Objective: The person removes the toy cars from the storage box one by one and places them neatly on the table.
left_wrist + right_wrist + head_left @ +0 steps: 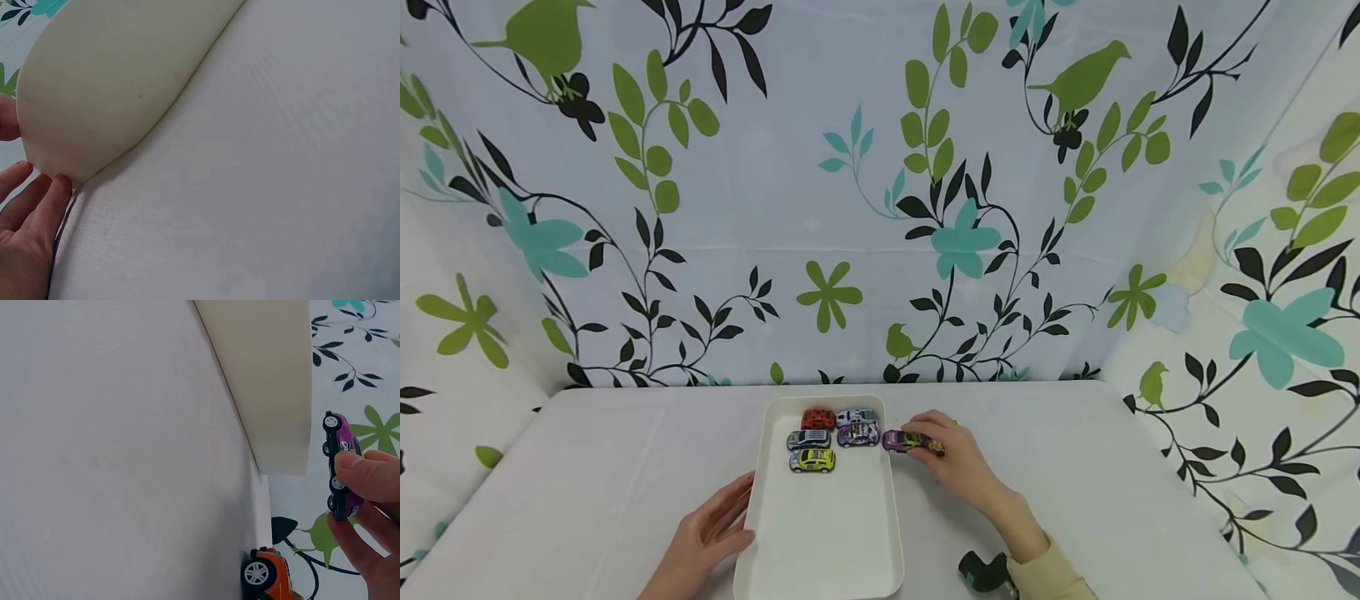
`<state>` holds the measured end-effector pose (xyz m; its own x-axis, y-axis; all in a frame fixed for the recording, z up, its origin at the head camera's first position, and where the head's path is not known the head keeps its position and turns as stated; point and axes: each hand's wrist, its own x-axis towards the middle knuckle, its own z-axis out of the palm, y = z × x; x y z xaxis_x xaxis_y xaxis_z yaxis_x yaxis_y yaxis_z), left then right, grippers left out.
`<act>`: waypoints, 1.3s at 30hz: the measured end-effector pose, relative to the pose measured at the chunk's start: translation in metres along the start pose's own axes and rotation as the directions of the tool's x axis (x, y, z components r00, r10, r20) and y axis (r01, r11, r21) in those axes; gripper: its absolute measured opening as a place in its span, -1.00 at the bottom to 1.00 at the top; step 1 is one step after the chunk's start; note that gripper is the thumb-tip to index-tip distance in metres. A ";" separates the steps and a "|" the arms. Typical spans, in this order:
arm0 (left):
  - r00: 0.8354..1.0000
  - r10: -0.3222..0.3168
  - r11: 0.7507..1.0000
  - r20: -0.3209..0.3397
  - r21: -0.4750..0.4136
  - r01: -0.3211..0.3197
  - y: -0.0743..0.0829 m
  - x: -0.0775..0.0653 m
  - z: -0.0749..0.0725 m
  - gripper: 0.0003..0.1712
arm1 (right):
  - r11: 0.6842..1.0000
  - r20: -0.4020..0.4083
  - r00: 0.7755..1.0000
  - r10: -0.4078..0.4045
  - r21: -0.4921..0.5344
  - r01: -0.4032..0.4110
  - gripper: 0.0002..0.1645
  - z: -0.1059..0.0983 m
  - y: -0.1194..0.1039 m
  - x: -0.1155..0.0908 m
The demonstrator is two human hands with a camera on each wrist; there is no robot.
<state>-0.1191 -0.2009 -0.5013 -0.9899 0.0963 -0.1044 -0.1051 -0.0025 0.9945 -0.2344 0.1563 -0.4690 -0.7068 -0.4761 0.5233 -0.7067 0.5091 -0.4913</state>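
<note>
My right hand [961,467] pinches a purple toy car [913,442] between thumb and fingers, just off the right rim of a white tray [820,542]. In the right wrist view, the purple toy car [340,465] is raised above the table, its wheels toward the camera side. Fairly straight fingers of my left hand [703,533] touch the tray's left wall. Inside the tray, toward its far end, sit a red toy car [818,419], a yellow toy car [812,461], a grey toy car [808,440] and a few more small ones.
An orange toy car [270,575] stands on the table in the right wrist view; the head view does not show it. A dark device [985,573] is on the right wrist. Patterned cloth [865,208] hangs behind and beside the white table [602,483].
</note>
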 end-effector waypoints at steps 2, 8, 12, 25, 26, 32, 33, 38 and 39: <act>1.000 0.012 1.000 0.007 -0.006 -0.012 -0.001 0.000 0.000 -0.15 | 1.000 0.001 1.000 0.006 0.014 -0.006 -0.61 -0.001 0.002 -0.001; 1.000 0.024 1.000 0.019 -0.008 -0.024 -0.001 -0.001 -0.001 -0.15 | 0.999 -0.016 1.000 0.023 0.023 -0.023 -0.60 -0.011 0.012 -0.002; 0.999 0.029 1.000 0.018 -0.004 -0.029 -0.001 -0.001 -0.001 -0.17 | 0.999 -0.037 0.998 0.042 0.029 -0.041 -0.59 -0.020 0.022 -0.003; 0.996 0.085 0.996 0.041 -0.031 -0.084 -0.004 -0.002 -0.002 -0.17 | 0.971 -0.085 0.969 0.233 0.066 -0.228 -0.61 -0.049 0.060 -0.018; 0.996 0.082 0.996 0.040 -0.032 -0.080 -0.004 -0.002 -0.002 -0.17 | 0.969 -0.089 0.966 0.244 0.069 -0.239 -0.61 -0.051 0.063 -0.019; 0.995 0.085 0.996 0.046 -0.037 -0.084 -0.005 -0.002 -0.003 -0.17 | 0.960 -0.116 0.954 0.277 0.065 -0.271 -0.60 -0.059 0.078 -0.026; 0.995 0.083 0.996 0.047 -0.037 -0.081 -0.005 -0.002 -0.003 -0.17 | 0.959 -0.121 0.952 0.282 0.058 -0.276 -0.60 -0.060 0.080 -0.028; 0.996 0.075 0.997 0.038 -0.031 -0.073 -0.005 -0.001 -0.003 -0.17 | 0.954 -0.134 0.945 0.299 0.028 -0.298 -0.60 -0.062 0.089 -0.032; 0.997 0.072 0.997 0.036 -0.027 -0.071 -0.005 -0.001 -0.003 -0.17 | 0.953 -0.130 0.944 0.302 0.023 -0.301 -0.59 -0.061 0.091 -0.033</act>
<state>-0.1178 -0.2036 -0.5062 -0.9908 0.1313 -0.0319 -0.0370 -0.0367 0.9986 -0.2732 0.2623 -0.4880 -0.8766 -0.2029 0.4364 -0.4614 0.6121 -0.6423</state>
